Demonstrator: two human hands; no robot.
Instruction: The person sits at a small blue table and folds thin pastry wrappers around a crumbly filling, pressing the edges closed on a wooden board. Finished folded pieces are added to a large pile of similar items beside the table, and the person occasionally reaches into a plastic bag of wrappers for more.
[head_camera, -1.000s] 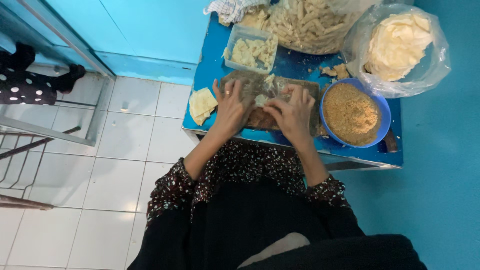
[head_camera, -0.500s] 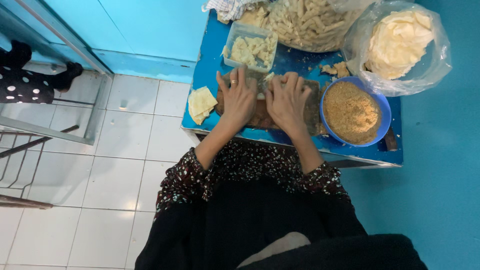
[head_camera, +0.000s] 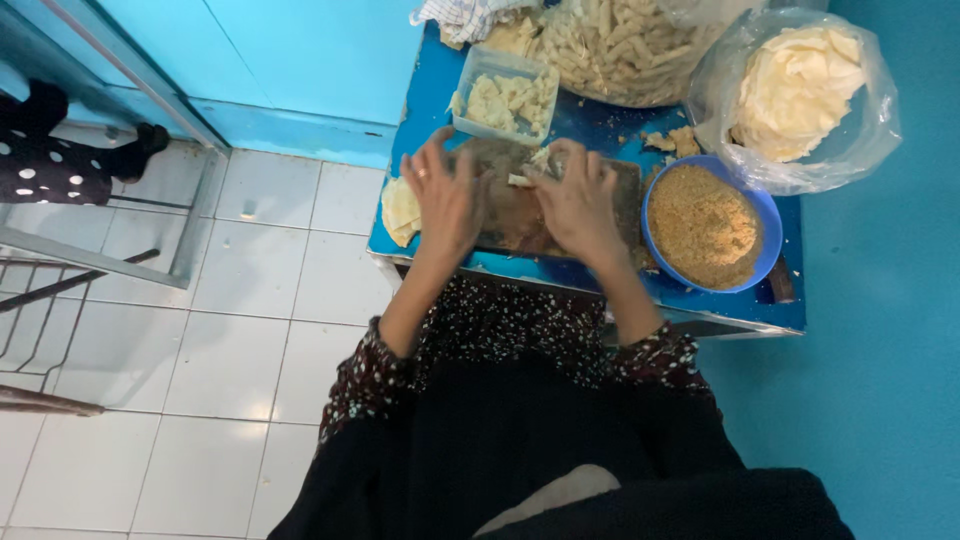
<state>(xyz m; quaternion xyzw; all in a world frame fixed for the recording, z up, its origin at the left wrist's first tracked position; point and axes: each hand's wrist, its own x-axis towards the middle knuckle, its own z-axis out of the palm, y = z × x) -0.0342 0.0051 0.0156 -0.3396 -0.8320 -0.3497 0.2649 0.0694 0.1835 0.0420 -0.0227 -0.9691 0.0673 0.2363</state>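
Both my hands lie over a brown wooden board (head_camera: 628, 190) on a small blue table (head_camera: 420, 90). My left hand (head_camera: 447, 195) is flat on the board's left part, fingers spread. My right hand (head_camera: 577, 200) covers the middle. Between the fingertips of both hands sits a small pale piece of dough (head_camera: 520, 180), touched by them. How firmly either hand grips it is hidden.
A clear tub of pale chunks (head_camera: 505, 97) stands behind the board, a big bowl of rolled sticks (head_camera: 625, 45) farther back, a bag of pale dough (head_camera: 795, 90) at the right. A blue bowl of crumbs (head_camera: 708, 228) sits right of the board. Flat dough (head_camera: 400, 210) hangs at the table's left edge.
Both hands have slid forward along the board, away from me, with the fingers stretched out over the pale piece.
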